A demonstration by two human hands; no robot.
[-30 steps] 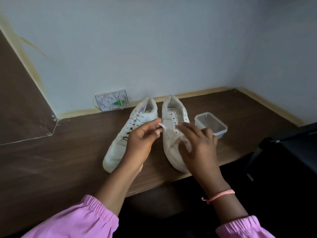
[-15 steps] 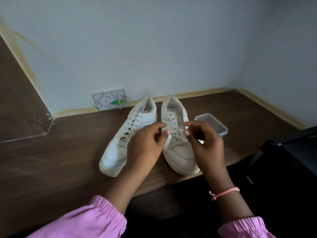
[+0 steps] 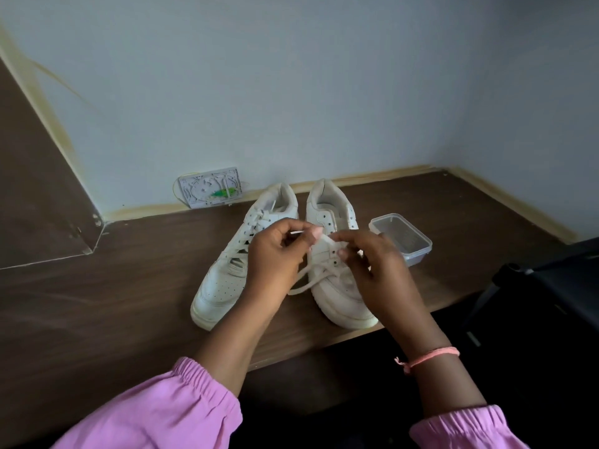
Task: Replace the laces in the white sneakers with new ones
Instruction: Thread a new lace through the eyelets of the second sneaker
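Wall plate low on the wall at far left, behind the bench. Left sneaker on the bench, toe toward the near edge, heel to the wall; it is laced up most of its eyelets. Left hand over the gap between the shoes, thumb and forefinger pinching a white lace tip that pokes out leftward. Lace runs from that pinch down and across the lower eyelets of the right sneaker, with a slack loop spilling off the shoe's inner side toward the bench. Right sneaker parallel to the left one, long axis running wall to near edge; upper eyelets bare. Right hand directly above its tongue, fingers curled and pinching the other run of lace close to the eyelet row. Judgement: threading the right sneaker, early in that shoe. The next empty eyelets lie just beyond both pinches, toward the heel; the right hand sits nearer its row. Clear plastic tub just right of the right sneaker. Dark chair at far right.
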